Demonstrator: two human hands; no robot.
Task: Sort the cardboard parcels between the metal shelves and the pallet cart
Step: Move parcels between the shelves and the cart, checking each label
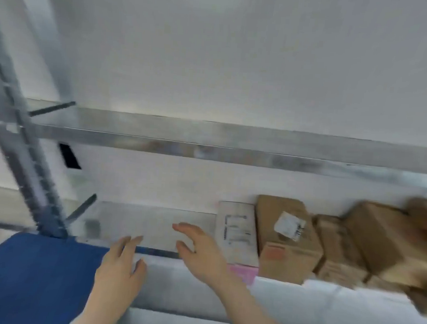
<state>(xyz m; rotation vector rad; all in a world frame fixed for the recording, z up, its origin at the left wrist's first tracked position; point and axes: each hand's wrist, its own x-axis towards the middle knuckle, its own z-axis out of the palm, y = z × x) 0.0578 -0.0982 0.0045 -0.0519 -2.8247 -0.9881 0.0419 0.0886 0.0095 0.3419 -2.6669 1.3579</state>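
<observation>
Several brown cardboard parcels sit on the right part of a metal shelf [150, 223]; the nearest one [287, 243] carries a white label, and a flat grey-white parcel [236, 229] lies to its left. More parcels [378, 244] further right are blurred. My left hand [118, 266] hovers at the shelf's front edge, fingers spread, holding nothing. My right hand [201, 249] reaches over the bare shelf surface just left of the grey-white parcel, fingers apart and empty. No pallet cart is in view.
An upper metal shelf [208, 141] spans the view above. A slotted grey upright post [20, 128] stands at the left. A blue surface [30, 275] lies at the lower left. A white wall is behind. A pink tag [243, 274] hangs on the shelf edge.
</observation>
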